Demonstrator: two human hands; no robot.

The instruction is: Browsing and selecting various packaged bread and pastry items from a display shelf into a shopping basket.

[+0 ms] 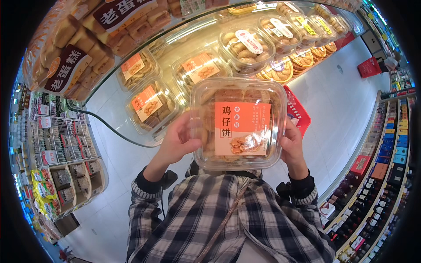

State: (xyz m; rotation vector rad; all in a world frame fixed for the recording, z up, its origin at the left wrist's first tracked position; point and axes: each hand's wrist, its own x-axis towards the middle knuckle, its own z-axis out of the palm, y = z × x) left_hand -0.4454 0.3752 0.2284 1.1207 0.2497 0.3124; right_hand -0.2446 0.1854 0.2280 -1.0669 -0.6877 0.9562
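Note:
A clear plastic box of biscuits (241, 128) with an orange printed label is held up before my chest, lid facing me. My left hand (181, 138) grips its left side, thumb along the front edge. On the opposite side my right hand (292, 141) holds the box, its fingers partly hidden behind the plastic. Just beyond, similar boxes lie on the lit glass display: one biscuit box (202, 67) behind the held one and another biscuit box (149, 105) left of it.
Bagged cakes (72, 65) sit on the upper glass shelf (158, 28) at upper left. A red shopping basket (297, 111) is partly hidden behind my right hand. Shelves of bottles (361, 197) curve along the right; a wire rack (59, 131) stands left. Another red basket (369, 67) appears farther off.

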